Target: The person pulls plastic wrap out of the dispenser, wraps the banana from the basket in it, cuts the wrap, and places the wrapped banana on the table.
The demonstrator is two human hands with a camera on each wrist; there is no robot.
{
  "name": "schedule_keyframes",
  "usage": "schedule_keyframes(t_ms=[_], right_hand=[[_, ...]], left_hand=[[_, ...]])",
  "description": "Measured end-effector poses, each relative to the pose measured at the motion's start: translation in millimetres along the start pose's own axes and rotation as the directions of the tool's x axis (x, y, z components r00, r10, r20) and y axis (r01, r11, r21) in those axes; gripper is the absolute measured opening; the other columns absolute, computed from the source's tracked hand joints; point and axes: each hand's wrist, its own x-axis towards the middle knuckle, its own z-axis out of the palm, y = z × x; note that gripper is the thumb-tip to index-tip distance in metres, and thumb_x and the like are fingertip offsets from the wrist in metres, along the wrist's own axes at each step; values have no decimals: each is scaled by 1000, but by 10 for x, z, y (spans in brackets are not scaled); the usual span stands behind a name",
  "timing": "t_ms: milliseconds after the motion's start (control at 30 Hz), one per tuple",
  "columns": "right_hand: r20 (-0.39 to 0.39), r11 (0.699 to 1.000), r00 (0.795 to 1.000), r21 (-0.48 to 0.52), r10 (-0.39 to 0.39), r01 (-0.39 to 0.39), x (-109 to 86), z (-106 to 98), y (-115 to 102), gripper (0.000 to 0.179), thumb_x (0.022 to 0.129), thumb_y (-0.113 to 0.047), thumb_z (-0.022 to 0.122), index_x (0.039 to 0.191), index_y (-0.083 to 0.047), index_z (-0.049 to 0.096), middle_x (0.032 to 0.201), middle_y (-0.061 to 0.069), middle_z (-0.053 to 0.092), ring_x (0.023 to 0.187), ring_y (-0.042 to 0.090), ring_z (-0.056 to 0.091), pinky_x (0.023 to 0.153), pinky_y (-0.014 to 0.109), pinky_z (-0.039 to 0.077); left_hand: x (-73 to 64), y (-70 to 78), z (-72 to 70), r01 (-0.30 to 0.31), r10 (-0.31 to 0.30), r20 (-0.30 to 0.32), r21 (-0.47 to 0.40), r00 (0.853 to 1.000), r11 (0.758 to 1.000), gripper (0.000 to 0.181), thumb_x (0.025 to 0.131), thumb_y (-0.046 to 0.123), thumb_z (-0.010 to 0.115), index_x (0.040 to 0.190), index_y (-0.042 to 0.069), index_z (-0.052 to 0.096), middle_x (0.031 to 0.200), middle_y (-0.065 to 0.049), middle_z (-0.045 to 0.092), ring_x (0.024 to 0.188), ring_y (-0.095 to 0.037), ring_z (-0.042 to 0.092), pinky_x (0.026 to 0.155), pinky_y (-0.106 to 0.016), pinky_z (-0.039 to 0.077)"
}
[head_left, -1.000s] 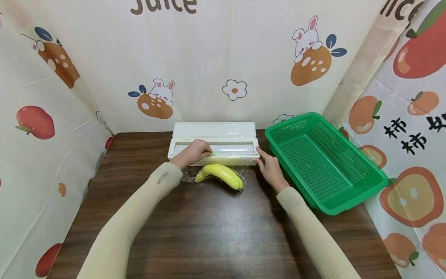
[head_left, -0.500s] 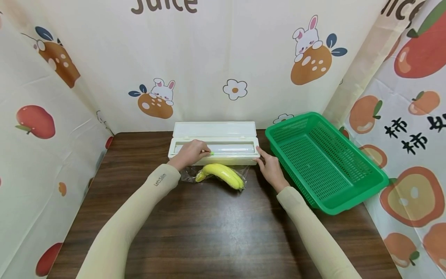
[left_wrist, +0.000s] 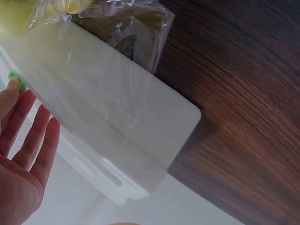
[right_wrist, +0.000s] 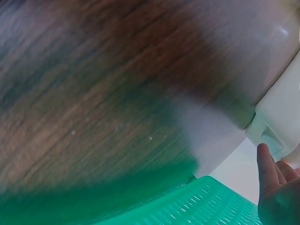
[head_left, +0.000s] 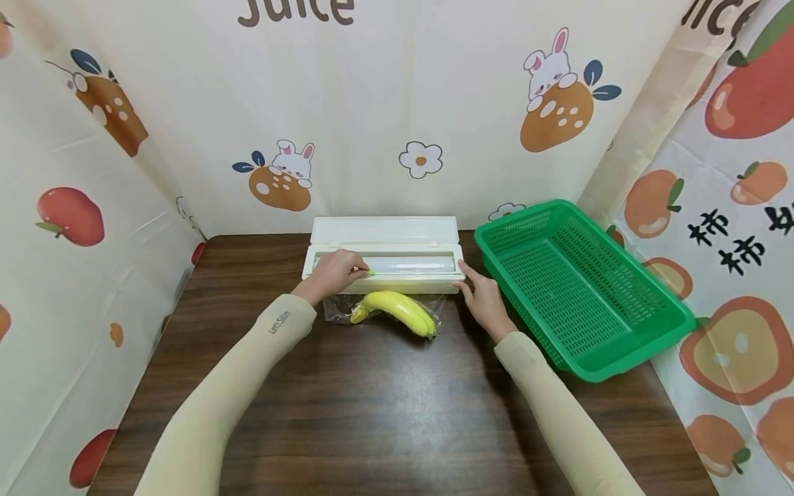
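A white cling film dispenser (head_left: 409, 284) stands near the back of the table, lid (head_left: 384, 229) raised, with a roll of film (head_left: 415, 264) inside. My left hand (head_left: 333, 274) pinches a small green slide cutter (left_wrist: 17, 80) on the dispenser's front rim between thumb and forefinger. At the right end my right hand (head_left: 484, 297) holds the dispenser's corner, fingertips at the top edge and the front. Just in front lies a yellow banana (head_left: 397, 310) on clear film (head_left: 338, 308) that spreads out from under the dispenser's front.
A green plastic basket (head_left: 573, 303) stands close to the right of the dispenser and my right hand. A fruit-print curtain (head_left: 372, 103) hangs right behind the raised lid. The dark wooden table (head_left: 384, 413) runs toward me between my sleeves.
My left hand has slid a little to the left along the dispenser's rim with the green slide cutter. My right hand, the banana and the dispenser have stayed in place.
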Motion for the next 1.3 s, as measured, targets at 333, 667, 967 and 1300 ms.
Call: schedule_keyframes(t_ms=[333,667,967,1300], right_hand=[[-5,1000,1000,-5,-3,3,-10,-5,-2,56,100,-12,74,152,-2,55,109,32,73,49,9,34,53,31,37],[5,1000,1000,-2,6,-6,-14,-2,-7,56,100,-12,73,152,-2,55,112,31,72,49,13,33,53,31,36],[20,1000,1000,-7,14,-14,-4,-6,-7,55,102,-12,72,153,-4,54,69,15,57,46,12,31,51,30,33],[10,1000,1000,-13,10,-10,-1,-8,-13,55,101,-13,73,152,-4,55,68,16,58,46,11,30,51,30,33]], left_hand=[[-72,-45,14,-2,5,-44,68,999,998,19,101,19,73,112,7,83,104,-9,80,86,-24,75,70,-40,60],[-112,-86,21,-17,23,-79,79,997,997,18,99,18,74,110,7,84,104,-9,81,88,-26,77,72,-43,61],[-148,-115,19,-40,49,-107,82,993,996,17,98,17,75,107,5,84,101,-10,80,87,-27,76,72,-43,61],[-164,-145,11,-39,48,-112,81,992,996,17,99,16,75,107,5,83,102,-11,80,89,-29,76,76,-46,61]])
